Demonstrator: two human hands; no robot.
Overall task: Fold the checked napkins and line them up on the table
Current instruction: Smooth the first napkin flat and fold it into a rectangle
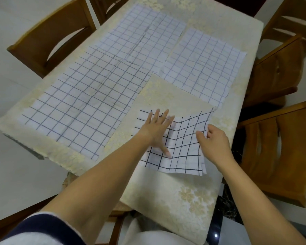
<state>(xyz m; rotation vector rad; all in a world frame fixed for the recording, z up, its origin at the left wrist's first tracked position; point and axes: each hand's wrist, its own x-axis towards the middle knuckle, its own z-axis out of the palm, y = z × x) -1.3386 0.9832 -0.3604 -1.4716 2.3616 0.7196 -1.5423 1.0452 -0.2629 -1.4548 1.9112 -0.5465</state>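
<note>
Now the half-folded napkin (185,138) lies on the near right part of the tabletop (166,92), under both hands. The left hand (157,131) rests flat on its left half, fingers spread wide, pressing down. The right hand (214,140) is at the right edge, and its grip pinches that edge, lifted a little. I think the next fold goes right to left. Three open napkins (81,106) lie farther away.

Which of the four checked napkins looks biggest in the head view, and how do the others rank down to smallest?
1. left unfolded napkin: largest.
2. far napkin and right napkin: about alike; both lie farther from the camera, so they are left unranked.
3. folded napkin, nearest the camera: smallest.
</note>
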